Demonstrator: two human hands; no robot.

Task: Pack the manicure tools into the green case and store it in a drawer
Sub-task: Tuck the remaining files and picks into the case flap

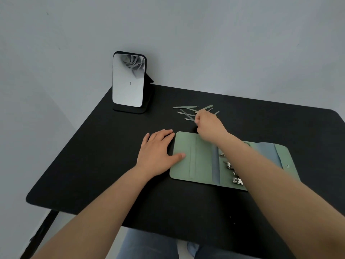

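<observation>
Packing step: the right hand [209,126] pinches one slim metal manicure tool [188,119] from the loose pile at twelve o'clock of the unfolded green fabric case [194,157] on the black table [93,165]; the left hand [156,152], fingers flat, steadies the case's nine o'clock edge. Next, probably: slide the tool into a free slot.

Matt black table top [93,174], faintly textured. Smooth, matt, leather-like green case [188,156] with bright polished metal clippers [237,181] inside. Dull brushed metal tools [186,111] farther off. Glossy mirror [128,81] at far left.

right hand [209,126] grip blurred, clippers [235,176] part-hidden
</observation>
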